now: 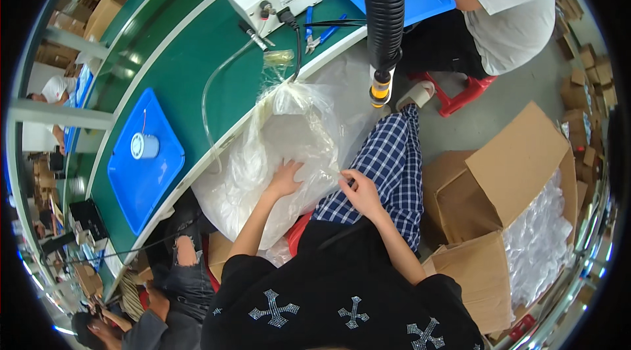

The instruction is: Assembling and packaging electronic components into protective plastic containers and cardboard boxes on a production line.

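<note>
At center, left hand (285, 179) lies spread on clear plastic bag (289, 146) of white material; right hand (358, 189) pinches its film. At 4 o'clock, cardboard box (519, 172) holds clear packets (539, 245).

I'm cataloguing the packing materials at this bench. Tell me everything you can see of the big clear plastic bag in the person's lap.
The plastic bag is large, thin and see-through with a milky, crinkled sheen, bulging with pale contents too blurred to identify. Its gathered top leans against the edge of the green table; its lower part rests across the lap by the checked trouser leg. The left hand lies flat on its front, while the right hand pinches a fold at its right edge.
</note>
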`<act>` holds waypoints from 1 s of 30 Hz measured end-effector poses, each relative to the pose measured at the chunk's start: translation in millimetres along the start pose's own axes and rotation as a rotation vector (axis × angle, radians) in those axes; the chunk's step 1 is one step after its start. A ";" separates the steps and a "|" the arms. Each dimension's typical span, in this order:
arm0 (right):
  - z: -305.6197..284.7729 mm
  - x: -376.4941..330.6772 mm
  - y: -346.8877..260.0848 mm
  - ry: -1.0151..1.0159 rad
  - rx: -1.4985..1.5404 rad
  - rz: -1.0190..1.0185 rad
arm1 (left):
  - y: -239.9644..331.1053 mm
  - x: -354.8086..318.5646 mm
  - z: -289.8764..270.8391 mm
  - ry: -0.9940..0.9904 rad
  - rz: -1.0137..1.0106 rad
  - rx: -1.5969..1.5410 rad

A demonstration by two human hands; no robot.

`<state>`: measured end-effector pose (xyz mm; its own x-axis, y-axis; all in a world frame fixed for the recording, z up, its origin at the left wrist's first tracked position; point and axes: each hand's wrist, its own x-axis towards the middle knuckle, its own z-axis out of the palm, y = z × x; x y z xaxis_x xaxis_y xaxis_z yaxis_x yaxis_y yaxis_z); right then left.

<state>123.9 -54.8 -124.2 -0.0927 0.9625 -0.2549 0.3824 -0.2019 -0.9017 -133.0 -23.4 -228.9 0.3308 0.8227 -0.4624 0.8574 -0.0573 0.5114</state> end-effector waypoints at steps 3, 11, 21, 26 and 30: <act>-9.1 -12.8 3.5 -0.037 -0.028 -0.071 | 66.8 -35.6 -52.6 -0.036 -0.049 0.131; -78.2 -92.0 -60.0 0.255 -0.113 -0.250 | 159.4 -41.2 -104.7 0.264 0.261 0.196; -227.6 -218.6 -93.5 1.140 -0.642 -0.297 | 292.6 -62.5 -50.4 0.009 0.889 0.003; -303.5 -264.9 -64.1 1.289 -0.745 0.055 | 297.6 -89.2 -32.7 -0.185 0.906 0.069; -325.6 -268.6 -38.8 1.246 -0.744 0.172 | 251.3 -85.7 -31.4 -0.243 0.793 0.164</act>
<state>433.4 -246.5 93.0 0.6937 0.5447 0.4714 0.7191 -0.5619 -0.4089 41.7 -90.6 -38.0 0.9184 0.3603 -0.1634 0.3753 -0.6631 0.6476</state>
